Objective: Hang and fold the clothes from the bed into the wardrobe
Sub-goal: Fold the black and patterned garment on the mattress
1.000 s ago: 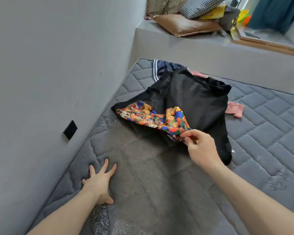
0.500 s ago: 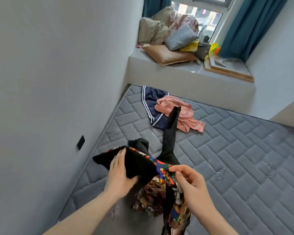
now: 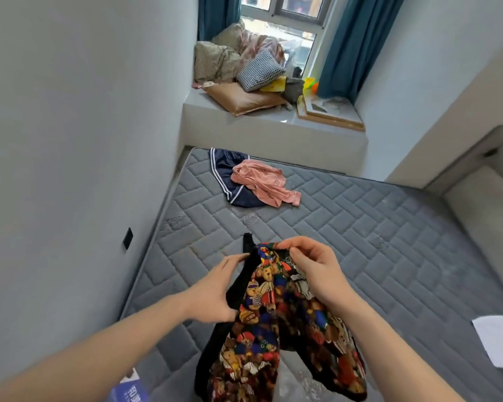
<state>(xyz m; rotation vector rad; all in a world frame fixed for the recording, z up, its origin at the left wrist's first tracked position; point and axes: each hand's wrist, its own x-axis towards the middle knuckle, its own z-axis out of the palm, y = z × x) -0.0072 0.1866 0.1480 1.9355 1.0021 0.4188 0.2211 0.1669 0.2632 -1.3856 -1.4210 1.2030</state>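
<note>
Both hands held the bear-print garment (image 3: 276,320) above the bed (image 3: 360,227): right hand (image 3: 317,271) pinched its top edge, left hand (image 3: 215,288) gripped the black side. Best found both shoulders before hanging.

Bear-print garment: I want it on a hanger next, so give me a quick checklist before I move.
1. Right hand pinches the bear-print garment at its top edge: ok.
2. Left hand holds its black side: ok.
3. Garment lifted off the mattress: ok.
4. Collar or shoulders found: cannot tell.
5. Hanger and wardrobe in sight: not ok.
6. Pink garment and navy shorts left on the bed: not ok.
</note>
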